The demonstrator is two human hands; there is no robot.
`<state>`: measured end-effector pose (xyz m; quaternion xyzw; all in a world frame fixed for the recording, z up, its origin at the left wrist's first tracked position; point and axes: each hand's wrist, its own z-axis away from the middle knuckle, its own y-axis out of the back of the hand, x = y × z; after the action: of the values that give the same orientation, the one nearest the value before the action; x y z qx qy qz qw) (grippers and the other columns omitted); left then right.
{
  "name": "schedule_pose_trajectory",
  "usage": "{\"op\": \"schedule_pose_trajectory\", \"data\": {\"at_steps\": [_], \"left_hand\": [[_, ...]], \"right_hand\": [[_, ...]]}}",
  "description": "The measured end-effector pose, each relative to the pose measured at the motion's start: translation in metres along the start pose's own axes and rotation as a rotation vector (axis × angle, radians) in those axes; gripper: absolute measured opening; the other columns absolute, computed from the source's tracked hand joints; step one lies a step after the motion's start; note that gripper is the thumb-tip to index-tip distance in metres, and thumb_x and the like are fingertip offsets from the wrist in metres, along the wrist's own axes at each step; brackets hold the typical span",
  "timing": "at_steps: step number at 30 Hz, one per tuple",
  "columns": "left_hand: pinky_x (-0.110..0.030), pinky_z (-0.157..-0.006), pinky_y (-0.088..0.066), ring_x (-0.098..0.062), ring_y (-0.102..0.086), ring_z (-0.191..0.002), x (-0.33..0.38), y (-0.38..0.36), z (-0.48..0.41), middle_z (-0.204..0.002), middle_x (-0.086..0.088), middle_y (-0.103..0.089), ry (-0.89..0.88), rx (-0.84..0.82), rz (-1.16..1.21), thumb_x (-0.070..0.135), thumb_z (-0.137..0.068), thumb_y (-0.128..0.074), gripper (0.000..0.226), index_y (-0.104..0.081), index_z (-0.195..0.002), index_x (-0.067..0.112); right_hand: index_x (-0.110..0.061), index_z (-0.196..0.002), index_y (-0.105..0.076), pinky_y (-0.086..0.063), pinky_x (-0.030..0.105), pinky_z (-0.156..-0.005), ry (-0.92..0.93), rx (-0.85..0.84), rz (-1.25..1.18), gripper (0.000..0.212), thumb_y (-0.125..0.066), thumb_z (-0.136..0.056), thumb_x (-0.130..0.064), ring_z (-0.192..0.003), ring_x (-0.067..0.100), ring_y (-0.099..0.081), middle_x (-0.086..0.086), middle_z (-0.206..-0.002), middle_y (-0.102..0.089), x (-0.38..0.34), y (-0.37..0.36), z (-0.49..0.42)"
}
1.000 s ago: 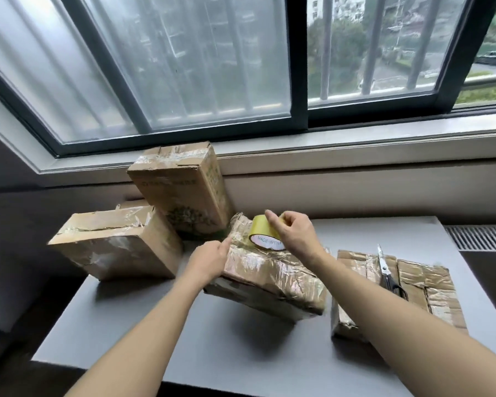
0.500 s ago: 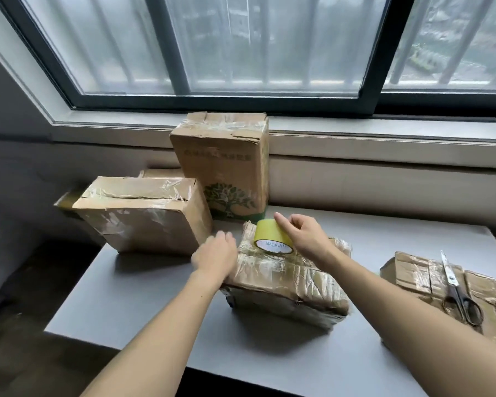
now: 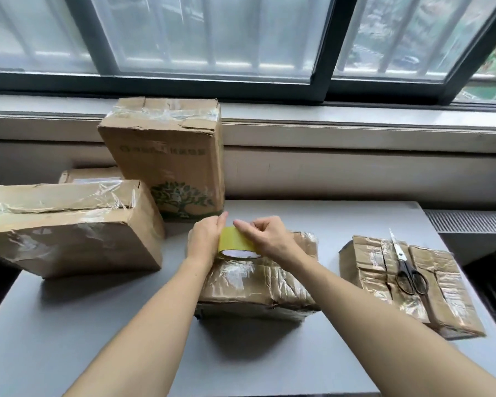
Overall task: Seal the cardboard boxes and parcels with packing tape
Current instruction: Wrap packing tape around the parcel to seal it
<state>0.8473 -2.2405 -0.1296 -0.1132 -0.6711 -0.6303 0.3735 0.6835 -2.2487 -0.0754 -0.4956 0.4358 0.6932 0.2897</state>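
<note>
A yellow roll of packing tape (image 3: 233, 240) stands on a crumpled, tape-wrapped cardboard parcel (image 3: 258, 282) in the middle of the grey table (image 3: 98, 325). My left hand (image 3: 205, 239) holds the roll's left side, fingers pointing up. My right hand (image 3: 265, 234) lies over the roll from the right, its fingers curled on the tape's outer surface. The far side of the roll is hidden by my hands.
A flat taped box (image 3: 69, 227) lies at the left with a smaller box (image 3: 89, 174) behind it. A tall box with a green tree print (image 3: 166, 164) stands against the wall. At the right, black-handled scissors (image 3: 407, 267) lie on another taped box (image 3: 430, 293). A window sill runs behind.
My left hand has moved from the parcel's top up to the tape roll. The right hand has shifted over the roll. The camera has turned left and dipped.
</note>
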Motion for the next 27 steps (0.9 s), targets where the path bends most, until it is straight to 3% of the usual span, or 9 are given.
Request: {"op": "schedule_pose_trajectory", "data": {"at_steps": [4,7,12,15,18,22,24,27], "left_hand": [[-0.046,-0.086,-0.045,-0.04,-0.061,-0.1,-0.001,-0.003,0.003,-0.101,-0.019,-0.07,-0.061,0.124,-0.137,0.037,-0.106,-0.037,0.047,-0.068,-0.093,0.004],[-0.046,-0.084,-0.044,-0.041,-0.062,-0.097,0.001,-0.009,0.004,-0.097,-0.02,-0.07,-0.088,0.155,-0.193,0.035,-0.107,-0.036,0.049,-0.067,-0.089,0.002],[-0.041,-0.083,-0.04,-0.034,-0.064,-0.091,0.008,-0.003,0.002,-0.087,-0.01,-0.07,-0.109,0.194,-0.416,0.035,-0.107,-0.033,0.05,-0.066,-0.08,0.01],[-0.041,-0.076,-0.039,-0.035,-0.062,-0.081,0.03,-0.003,0.0,-0.076,-0.009,-0.067,-0.228,0.206,-0.386,0.036,-0.104,-0.033,0.048,-0.057,-0.068,0.016],[-0.041,-0.078,-0.042,-0.033,-0.063,-0.093,0.054,-0.023,0.005,-0.091,-0.009,-0.072,-0.249,0.065,-0.31,0.045,-0.105,-0.029,0.055,-0.068,-0.083,0.013],[-0.04,-0.076,-0.047,-0.036,-0.067,-0.089,0.045,-0.038,0.006,-0.089,-0.01,-0.074,-0.196,0.105,-0.431,0.052,-0.104,-0.027,0.061,-0.073,-0.088,0.017],[-0.041,-0.072,-0.049,-0.038,-0.068,-0.083,0.041,-0.039,0.003,-0.084,-0.013,-0.073,-0.203,0.138,-0.451,0.05,-0.104,-0.027,0.061,-0.072,-0.083,0.015],[-0.039,-0.065,-0.047,-0.04,-0.067,-0.074,0.043,-0.037,0.005,-0.075,-0.015,-0.072,-0.229,0.165,-0.444,0.044,-0.104,-0.036,0.055,-0.07,-0.074,0.012]], "right_hand": [[-0.013,-0.053,-0.033,-0.022,0.036,-0.05,0.131,-0.034,0.469,0.062,-0.063,-0.092,-0.05,-0.055,0.019,-0.023,0.005,-0.054,-0.025,-0.01,0.016,-0.004],[-0.008,-0.052,-0.04,-0.029,0.035,-0.05,0.103,0.004,0.67,0.064,-0.06,-0.092,-0.055,-0.054,0.026,-0.033,0.006,-0.049,-0.034,-0.001,0.05,0.004],[-0.012,-0.052,-0.032,-0.021,0.035,-0.051,0.165,-0.045,0.528,0.066,-0.062,-0.09,-0.058,-0.053,0.018,-0.023,0.003,-0.054,-0.024,0.005,0.061,0.005],[-0.015,-0.049,-0.035,-0.021,0.033,-0.051,0.118,-0.048,0.387,0.067,-0.059,-0.084,-0.067,-0.053,0.015,-0.021,-0.005,-0.05,-0.022,0.015,0.061,0.006],[-0.017,-0.049,-0.028,-0.02,0.032,-0.053,0.035,0.075,0.24,0.069,-0.058,-0.087,-0.066,-0.052,0.013,-0.021,-0.008,-0.05,-0.02,0.029,0.063,0.009],[-0.018,-0.049,-0.026,-0.019,0.034,-0.053,0.025,0.128,0.131,0.069,-0.051,-0.084,-0.072,-0.05,0.011,-0.022,-0.009,-0.051,-0.02,0.039,0.058,0.012],[-0.017,-0.049,-0.025,-0.019,0.036,-0.053,0.039,0.095,0.173,0.069,-0.055,-0.09,-0.064,-0.05,0.013,-0.02,-0.005,-0.051,-0.019,0.032,0.059,0.012],[-0.013,-0.045,-0.03,-0.021,0.032,-0.047,0.131,0.086,0.46,0.067,-0.058,-0.096,-0.047,-0.048,0.019,-0.021,-0.001,-0.045,-0.019,0.015,0.084,0.014]]}}
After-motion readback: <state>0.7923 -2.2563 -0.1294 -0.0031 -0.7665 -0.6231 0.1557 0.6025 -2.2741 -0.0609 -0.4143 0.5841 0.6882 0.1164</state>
